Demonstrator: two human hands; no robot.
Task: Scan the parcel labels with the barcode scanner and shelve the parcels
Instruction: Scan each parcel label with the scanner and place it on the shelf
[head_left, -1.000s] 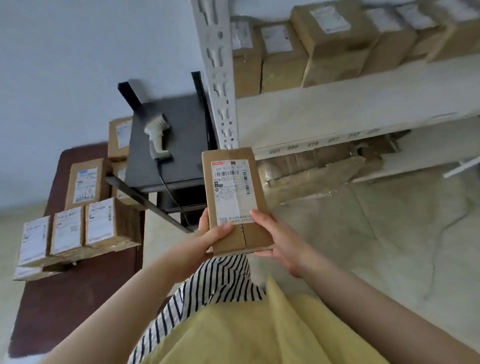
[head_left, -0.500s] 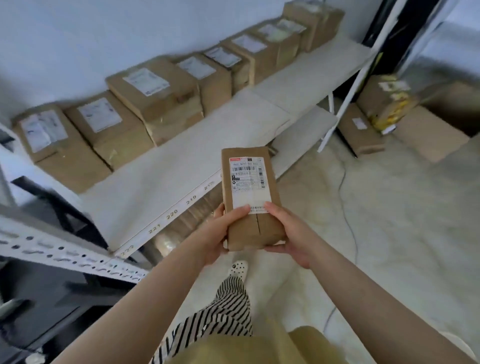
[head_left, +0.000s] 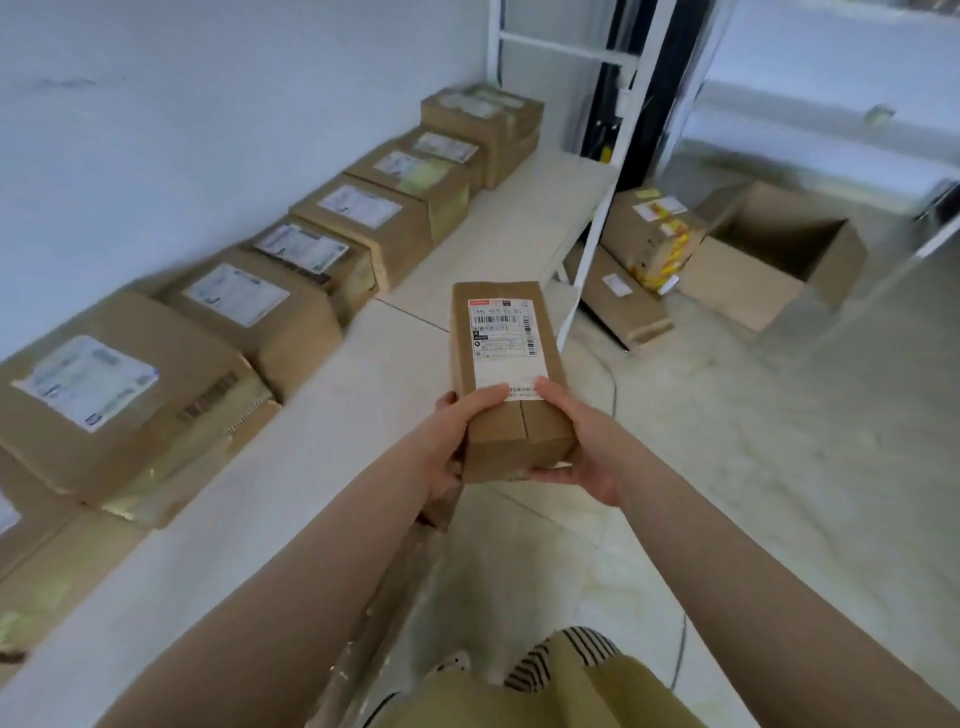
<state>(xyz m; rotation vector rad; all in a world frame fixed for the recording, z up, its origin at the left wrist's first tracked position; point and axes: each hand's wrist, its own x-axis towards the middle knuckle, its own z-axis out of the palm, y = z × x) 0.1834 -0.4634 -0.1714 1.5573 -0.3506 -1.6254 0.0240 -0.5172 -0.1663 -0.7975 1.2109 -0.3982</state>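
I hold a narrow brown cardboard parcel with a white barcode label facing up, in front of me above the front edge of the white shelf. My left hand grips its near left side, thumb on top. My right hand grips its near right side and underside. Along the wall at the back of the shelf runs a row of several labelled parcels. The barcode scanner is out of view.
A white shelf upright stands just beyond the parcel. On the floor to the right lie taped boxes, a box with yellow tape and an open empty carton. A cable runs across the pale floor.
My view has swung right, away from the dark table with the scanner, along the shelf. The parcel stays in both hands, now over the shelf's front edge.
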